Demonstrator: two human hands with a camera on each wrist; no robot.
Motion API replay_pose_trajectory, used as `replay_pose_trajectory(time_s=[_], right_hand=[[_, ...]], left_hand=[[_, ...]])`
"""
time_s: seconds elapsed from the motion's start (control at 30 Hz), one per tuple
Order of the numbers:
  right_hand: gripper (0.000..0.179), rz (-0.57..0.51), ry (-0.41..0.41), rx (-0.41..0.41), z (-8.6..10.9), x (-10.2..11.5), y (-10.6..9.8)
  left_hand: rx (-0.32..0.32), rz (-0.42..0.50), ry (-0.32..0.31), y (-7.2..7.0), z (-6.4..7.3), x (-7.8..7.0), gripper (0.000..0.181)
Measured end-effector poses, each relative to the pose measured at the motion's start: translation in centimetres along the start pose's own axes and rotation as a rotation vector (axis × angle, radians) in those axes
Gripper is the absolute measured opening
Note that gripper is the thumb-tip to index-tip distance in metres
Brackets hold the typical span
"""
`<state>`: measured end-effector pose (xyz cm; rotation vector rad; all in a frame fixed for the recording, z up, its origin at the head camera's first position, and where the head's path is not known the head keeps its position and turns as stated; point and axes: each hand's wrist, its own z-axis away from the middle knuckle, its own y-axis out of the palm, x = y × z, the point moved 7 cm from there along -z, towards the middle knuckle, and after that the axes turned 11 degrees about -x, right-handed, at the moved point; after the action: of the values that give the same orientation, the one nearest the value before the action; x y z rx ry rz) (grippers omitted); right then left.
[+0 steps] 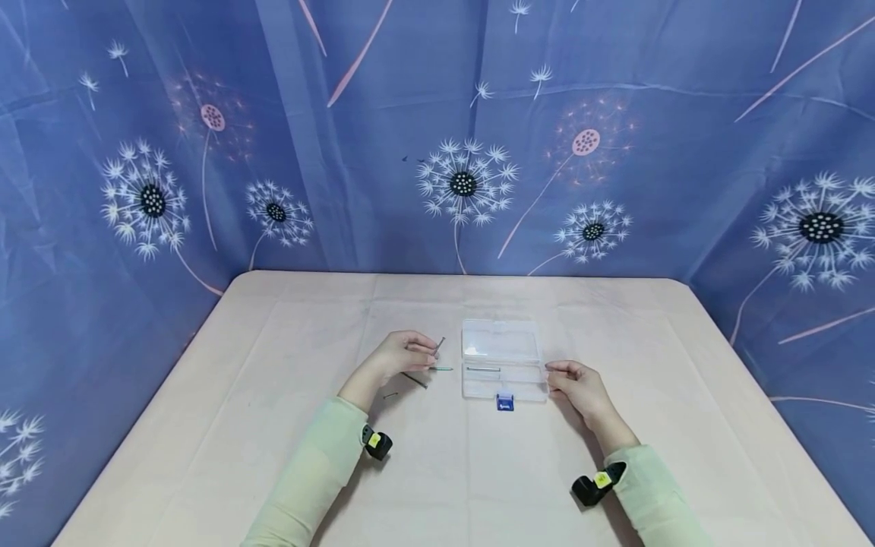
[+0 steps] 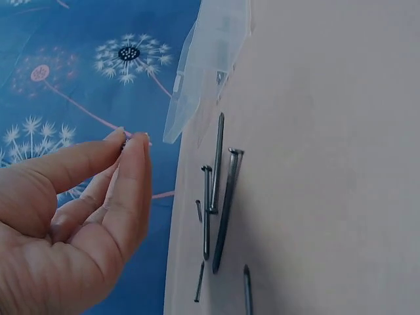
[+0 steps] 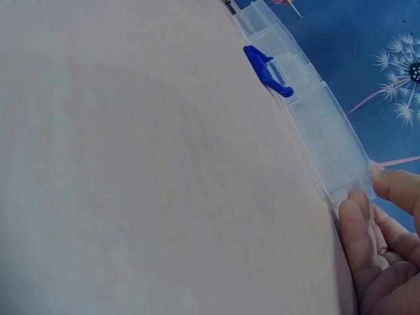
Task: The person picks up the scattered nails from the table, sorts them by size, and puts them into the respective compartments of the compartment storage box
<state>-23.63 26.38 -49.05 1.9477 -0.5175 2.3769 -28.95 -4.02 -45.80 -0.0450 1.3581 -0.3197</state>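
Note:
My left hand (image 1: 399, 354) pinches a nail (image 1: 440, 346) between thumb and fingertips, left of a clear plastic box (image 1: 502, 325). Only a small dark bit of that nail shows in the left wrist view. The box lies with its lid folded back and its blue latch (image 1: 505, 403) facing me. One long nail (image 1: 483, 369) lies inside, in the upper compartment. My right hand (image 1: 577, 389) grips the box's right end, thumb and fingers at its edge. Beneath the left hand, several loose nails of different lengths lie on the table, among them a thick nail (image 2: 226, 210).
A pale cloth covers the table (image 1: 437, 479). Behind it and along the sides hangs a blue curtain (image 1: 383, 182) with dandelion prints. A short nail (image 1: 390, 395) lies nearer me than the others.

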Motion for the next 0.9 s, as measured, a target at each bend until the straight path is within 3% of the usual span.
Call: replay_pose_trajectory(time_s=[0.37, 0.6, 0.9], right_hand=[[0.038, 0.031, -0.004, 0.009, -0.3, -0.4, -0.1], [0.038, 0.023, 0.004, 0.003, -0.3, -0.4, -0.2], [0.038, 0.022, 0.003, -0.004, -0.5, -0.5, -0.2]], left_hand=[[0.023, -0.040, 0.011, 1.4, -0.3, -0.8, 0.029], [0.036, -0.033, -0.019, 2.7, -0.7, -1.2, 0.029], [0.053, -0.060, 0.022, 4.4, -1.6, -1.9, 0.021]])
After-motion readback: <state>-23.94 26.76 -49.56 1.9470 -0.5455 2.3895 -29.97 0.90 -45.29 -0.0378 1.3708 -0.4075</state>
